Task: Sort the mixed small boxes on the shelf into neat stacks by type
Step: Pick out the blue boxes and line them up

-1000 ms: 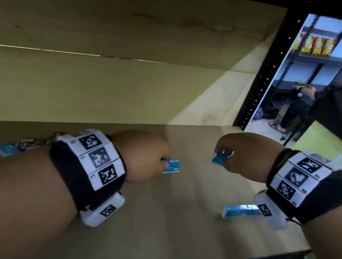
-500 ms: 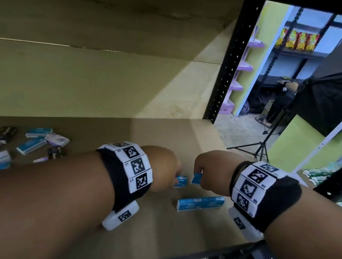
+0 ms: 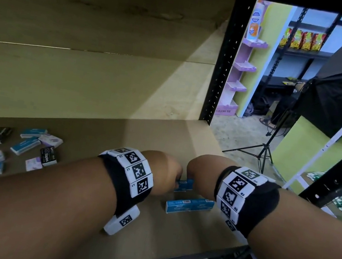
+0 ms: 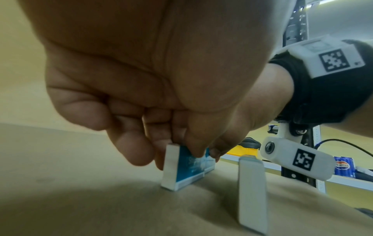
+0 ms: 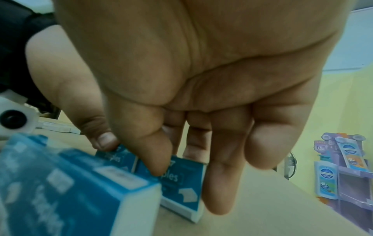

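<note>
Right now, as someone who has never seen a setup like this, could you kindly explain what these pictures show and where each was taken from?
No machine here: a person wearing cameras sorts boxes on a wooden shelf. One picture comes from a head camera; the other two come from cameras strapped under each wrist, looking along the fingers. The left hand and right hand each pinch a small blue staples box, standing them side by side. Another row of blue boxes stands nearer. A mixed pile waits at the left.

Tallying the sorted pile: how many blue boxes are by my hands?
4. The left hand pinches one blue box, the right hand pinches a second beside it; two more blue boxes stand end to end nearer the shelf's front edge. Hands may hide others.
</note>
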